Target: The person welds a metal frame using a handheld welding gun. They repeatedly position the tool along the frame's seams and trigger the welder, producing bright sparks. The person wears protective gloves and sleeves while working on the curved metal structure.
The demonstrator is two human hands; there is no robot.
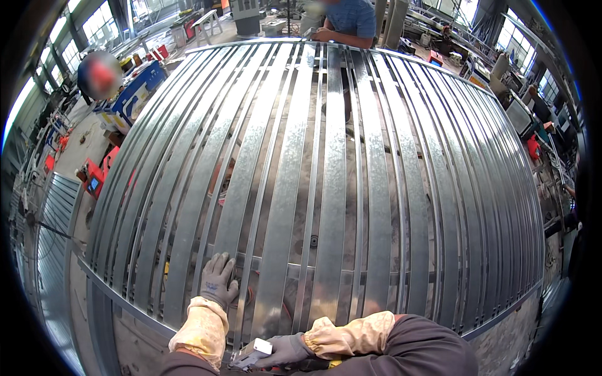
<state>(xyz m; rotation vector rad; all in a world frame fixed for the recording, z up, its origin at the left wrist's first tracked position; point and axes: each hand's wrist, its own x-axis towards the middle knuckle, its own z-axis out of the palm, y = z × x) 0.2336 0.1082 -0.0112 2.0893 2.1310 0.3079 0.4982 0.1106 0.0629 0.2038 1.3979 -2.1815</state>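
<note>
In a grey work glove, my left hand (pixel 219 279) lies with its fingers stretched over a flat galvanized metal slat (pixel 233 216), left of the middle of a large slatted frame (pixel 207 332). My right hand (pixel 285 352), gloved too, is closed around a hand tool (pixel 254 353) at the frame's near edge. This tool has a silvery block-shaped head with a white face. A bit of yellow shows below my right wrist; whether it belongs to the tool I cannot tell. Tan cuffs cover both my wrists.
At the frame's far edge stands a person in a blue shirt (pixel 351 22). Another person (pixel 100 75), blurred, is beyond the left side near a blue-and-white cabinet (pixel 133 94). A red machine (pixel 94 177) stands at the left, with stacked metal panels (pixel 56 213) close by.
</note>
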